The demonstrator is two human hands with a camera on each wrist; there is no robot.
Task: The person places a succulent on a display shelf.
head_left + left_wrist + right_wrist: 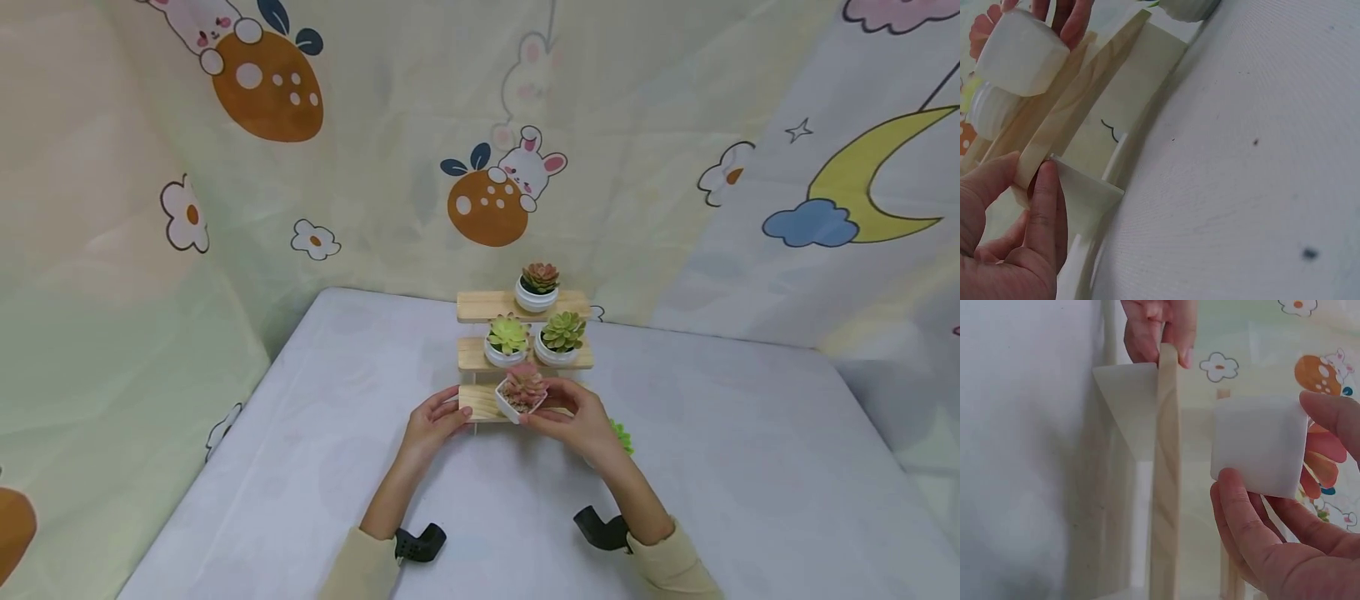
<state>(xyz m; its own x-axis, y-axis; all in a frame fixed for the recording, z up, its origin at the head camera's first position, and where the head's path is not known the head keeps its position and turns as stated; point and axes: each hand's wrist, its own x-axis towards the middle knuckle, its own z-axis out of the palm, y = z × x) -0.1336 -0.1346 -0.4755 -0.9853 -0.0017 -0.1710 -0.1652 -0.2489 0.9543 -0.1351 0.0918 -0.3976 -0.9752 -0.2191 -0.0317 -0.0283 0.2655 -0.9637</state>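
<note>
My right hand [573,417] holds a white square pot [1260,445] with a pink succulent [524,384] between fingers and thumb, just above the lowest step of a wooden tiered stand. In the right wrist view a gap shows between the pot and the step's plank [1167,469]. My left hand [433,423] pinches the left end of that lowest plank [1054,125], thumb on one face and fingers on the other. White side supports [1082,190] hold the planks up.
Two green succulents in round white pots [506,352] stand on the middle step [471,355]. One reddish succulent [539,277] sits on the top step [483,307]. Another bright green plant [622,437] is partly hidden behind my right wrist. Patterned cloth [375,167] hangs behind the white table [360,350].
</note>
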